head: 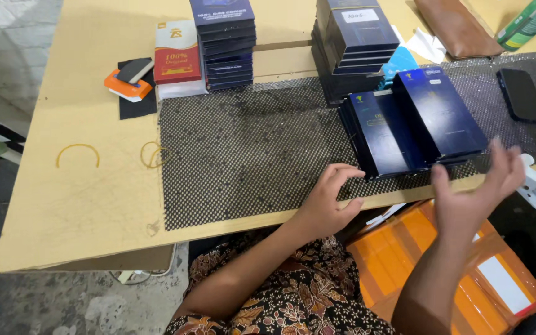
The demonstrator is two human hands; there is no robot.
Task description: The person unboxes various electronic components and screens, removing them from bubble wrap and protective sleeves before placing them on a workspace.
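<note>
My left hand rests on the front edge of the wooden table, fingers apart and curved, its tips close to a stack of dark blue flat boxes lying on a black mesh mat. It holds nothing. My right hand hovers open and slightly blurred just in front of the same stack, palm turned left, holding nothing.
Two taller stacks of dark boxes stand at the back, beside a red and white box and an orange and black item. A black phone lies at right. Rubber bands lie at left. An orange parcel sits below.
</note>
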